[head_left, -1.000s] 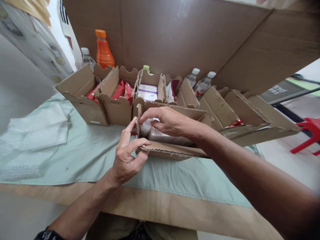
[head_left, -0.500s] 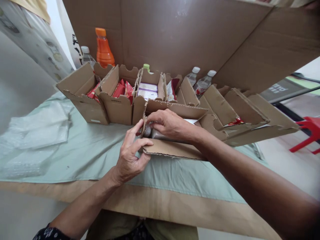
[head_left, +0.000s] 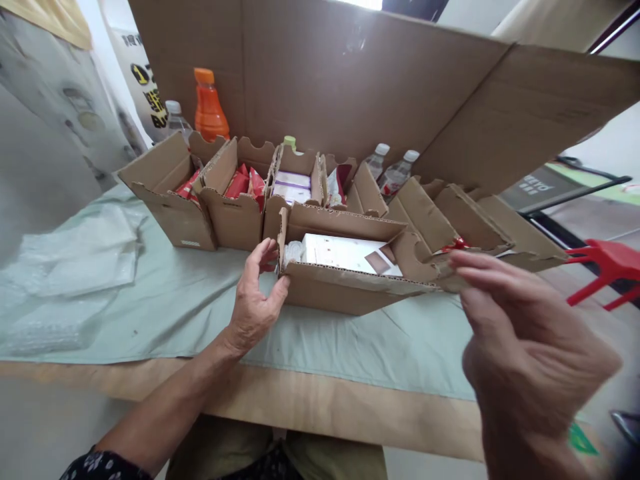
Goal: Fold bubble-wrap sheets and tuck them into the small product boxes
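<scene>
In front of me stands a narrow open cardboard box (head_left: 345,291). It holds a white carton (head_left: 340,253) with a brown square printed on it, and crumpled bubble wrap (head_left: 293,252) fills its left end. My left hand (head_left: 257,297) is at the box's left end, thumb and fingers apart, with the fingertips near or touching its corner. My right hand (head_left: 530,333) is raised to the right of the box, away from it and close to the camera. Its fingers are stretched out, slightly blurred, and nothing shows in them.
Behind stands a row of cardboard bins (head_left: 235,220) with red packets (head_left: 245,181) and purple-white packs (head_left: 293,187). An orange bottle (head_left: 210,110) and clear bottles (head_left: 397,172) stand behind these. Bubble wrap sheets (head_left: 80,267) lie left on the green cloth (head_left: 200,320). A red stool (head_left: 607,267) is right.
My right hand has come out of the front box and moved right, uncovering the white carton. The box's front flap now stands up. My left hand has loosened from the flap edges.
</scene>
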Demonstrator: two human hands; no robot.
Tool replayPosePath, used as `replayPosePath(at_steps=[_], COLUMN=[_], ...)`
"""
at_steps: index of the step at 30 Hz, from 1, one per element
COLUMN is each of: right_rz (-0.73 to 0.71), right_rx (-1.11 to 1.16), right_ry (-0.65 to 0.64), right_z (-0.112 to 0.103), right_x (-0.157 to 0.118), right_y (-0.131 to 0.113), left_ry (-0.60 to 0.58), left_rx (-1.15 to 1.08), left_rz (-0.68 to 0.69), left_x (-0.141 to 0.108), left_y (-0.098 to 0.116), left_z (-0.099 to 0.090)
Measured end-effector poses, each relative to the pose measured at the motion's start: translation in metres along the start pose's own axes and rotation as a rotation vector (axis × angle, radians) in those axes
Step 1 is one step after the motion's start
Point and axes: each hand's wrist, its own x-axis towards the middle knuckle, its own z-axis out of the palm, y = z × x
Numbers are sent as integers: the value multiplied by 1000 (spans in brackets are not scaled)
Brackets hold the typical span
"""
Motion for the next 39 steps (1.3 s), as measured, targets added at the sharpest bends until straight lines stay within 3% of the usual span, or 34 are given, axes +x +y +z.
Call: replayPosePath(at_steps=[1,3,4,7,10,14,18,22,24,27,30,32,36,39], right_rz=[62,211,295,515,567,573,604,593,575,512,480,490,543,577], right_rx=[2,0,-18,26,179,198,100,50,82,199,236,190,23,0], right_ry=[122,246,229,24,-161,-199,-169,-146,-203,-307,-243,-130,35,-37], right_z=[-5,-7,-4,14,38,49,22,3,10,32,37,23,-23,-35], right_x=[-15,-42,-52,-68,-67,-68,-96,-132,-139,-126,-106,-104,-135,-161], right_y=[12,43,60,100,114,103,83,56,41,27,26,32,43,45], left_ry=[-15,-48,-58,-78,-106,-143,-179,-168,-96,29,59,0,-176,-187], left_rx=[-9,-26,-29,-28,-10,-9,9,75,118,162,141,94,16,33], left_rz=[-33,-98,-129,-215,-279,-326,-324,-324,-332,-305,-219,-189,-226,-274], left_x=[-1,-2,-3,-3,-1,-1,-26,-65,-73,-61,-44,-43,-64,-78], left_y=[-2,-4,-5,-7,-9,-2,20,39,42,43,49,53,56,52], left_z=[2,4,6,8,9,8,1,-25,-45,-65,-53,-31,3,0])
